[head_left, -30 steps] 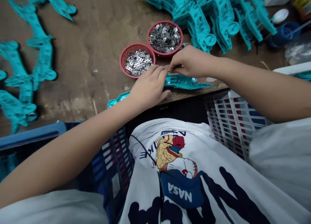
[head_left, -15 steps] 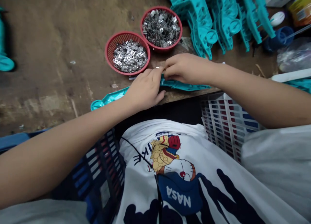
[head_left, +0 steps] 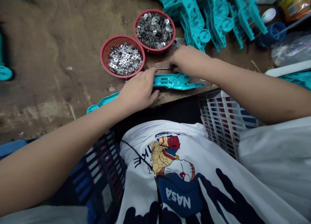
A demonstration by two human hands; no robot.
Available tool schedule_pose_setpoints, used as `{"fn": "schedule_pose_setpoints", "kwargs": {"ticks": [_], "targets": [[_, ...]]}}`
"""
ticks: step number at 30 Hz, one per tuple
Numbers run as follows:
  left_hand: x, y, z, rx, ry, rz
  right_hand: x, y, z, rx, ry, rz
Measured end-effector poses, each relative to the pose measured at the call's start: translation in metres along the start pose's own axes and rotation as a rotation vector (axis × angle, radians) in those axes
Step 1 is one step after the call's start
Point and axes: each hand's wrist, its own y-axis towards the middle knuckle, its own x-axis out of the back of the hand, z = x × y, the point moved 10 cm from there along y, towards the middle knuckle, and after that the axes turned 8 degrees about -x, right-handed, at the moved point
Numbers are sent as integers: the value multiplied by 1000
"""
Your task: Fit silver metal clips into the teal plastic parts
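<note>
Turquoise, long, narrow plastic part (head_left: pixel 173 82) lies near the tabletop's (head_left: pixel 48 71) front edge, at the centre of the frame, slanting down toward the left. The left hand (head_left: pixel 139 89) grips its middle from above, fingers over the far side and thumb toward the near edge. The right hand (head_left: pixel 190 60), just beyond the part's right half, has its fingers narrowed around a thin, straight metal rod (head_left: pixel 164 68), which reaches left to the left hand's fingertips. Two round red plastic baskets (head_left: pixel 105 53) of small silvery metal pieces (head_left: pixel 125 59) stand at upper centre, beside stacked turquoise plastic parts (head_left: pixel 186 16).
</note>
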Motion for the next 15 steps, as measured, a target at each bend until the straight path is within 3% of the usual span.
{"fn": "schedule_pose_setpoints", "kwargs": {"ticks": [5,9,12,15], "targets": [[20,0,-13,-93,-81,-111,38,-21,7,40,140,-54],[36,-7,-39,-119,-68,-190,53,-52,38,136,86,35],[27,-14,-52,-131,42,-141,47,-59,55,152,-37,84],[8,-17,-43,-120,85,-47,40,-55,56,113,-80,110]]}}
